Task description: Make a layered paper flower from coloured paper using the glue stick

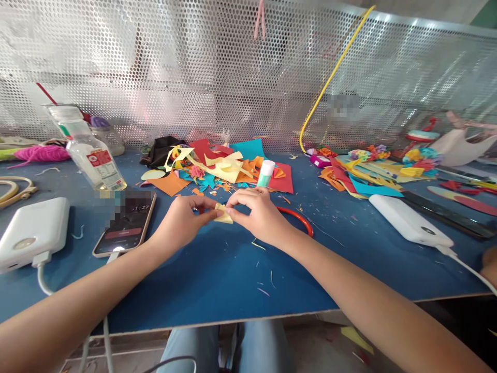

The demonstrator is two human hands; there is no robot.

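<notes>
Both hands meet over the middle of the blue table (217, 274). My left hand (182, 220) and my right hand (258, 212) each pinch one side of a small pale yellow paper piece (224, 214), fingers closed on it just above the tabletop. Orange-handled scissors (298, 220) lie partly hidden behind my right hand. A glue stick (266, 173) stands upright just beyond the hands, in front of a heap of coloured paper scraps (221, 166).
A phone (126, 223) and a white power bank (33, 230) with cable lie at left, beside a tilted clear bottle (91, 153). Another power bank (409, 220), paper flowers (373, 153) and coloured strips sit at right. A perforated metal screen (194, 72) backs the table.
</notes>
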